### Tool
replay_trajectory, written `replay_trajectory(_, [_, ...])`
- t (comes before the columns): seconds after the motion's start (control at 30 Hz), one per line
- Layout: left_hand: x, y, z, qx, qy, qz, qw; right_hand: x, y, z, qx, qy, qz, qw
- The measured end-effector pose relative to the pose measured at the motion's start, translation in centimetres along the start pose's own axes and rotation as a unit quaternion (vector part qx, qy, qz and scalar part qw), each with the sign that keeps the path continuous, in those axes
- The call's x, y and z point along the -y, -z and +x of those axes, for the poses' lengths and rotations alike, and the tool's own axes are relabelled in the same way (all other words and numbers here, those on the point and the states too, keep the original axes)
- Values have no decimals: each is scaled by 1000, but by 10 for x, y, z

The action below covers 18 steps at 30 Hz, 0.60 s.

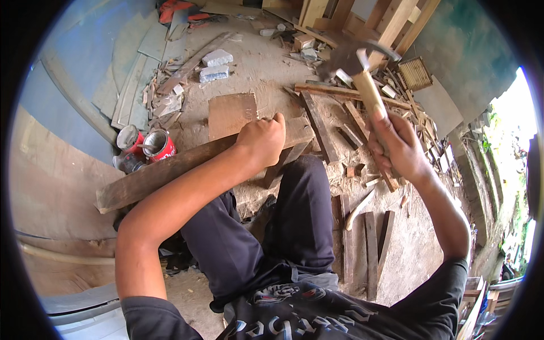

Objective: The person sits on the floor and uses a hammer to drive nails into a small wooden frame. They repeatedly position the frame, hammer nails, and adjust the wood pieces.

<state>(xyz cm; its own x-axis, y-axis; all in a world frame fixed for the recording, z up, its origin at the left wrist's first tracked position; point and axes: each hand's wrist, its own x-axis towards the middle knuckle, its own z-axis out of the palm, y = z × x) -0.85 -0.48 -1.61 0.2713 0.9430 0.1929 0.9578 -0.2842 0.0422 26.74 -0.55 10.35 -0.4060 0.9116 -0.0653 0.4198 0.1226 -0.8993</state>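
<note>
My right hand (400, 146) grips the wooden handle of a claw hammer (359, 65), raised with its blurred metal head up high. A long dark wooden plank (170, 169) lies across my lap, running from lower left to the middle. My left hand (262, 139) is closed in a fist on the plank's right end, as if pinching something small that I cannot make out. My legs in dark trousers (294, 221) show below the plank.
Two red tins (158, 145) stand left of the plank. A square brown board (231, 115) lies on the dirt floor beyond it. Two white blocks (215, 65) sit farther back. Wood offcuts (362, 243) and scrap litter the right side; sheet panels (133, 79) lean at left.
</note>
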Motion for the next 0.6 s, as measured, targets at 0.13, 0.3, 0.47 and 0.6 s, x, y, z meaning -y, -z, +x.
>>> replay_trajectory(0.13, [-2, 7, 1, 37, 18, 26, 999, -13, -10, 4, -15, 9, -79, 997])
replay_trajectory(0.3, [-8, 8, 1, 64, 4, 69, 996, -28, -2, 20, 49, -57, -289, 954])
replay_trajectory(0.47, [-8, 13, 1, 60, 9, 42, 997, -14, -2, 5, -23, 1, -21, 1000])
replay_trajectory(0.6, [-5, 12, 2, 66, 2, 41, 997, -55, -13, 0, 27, 47, -204, 977])
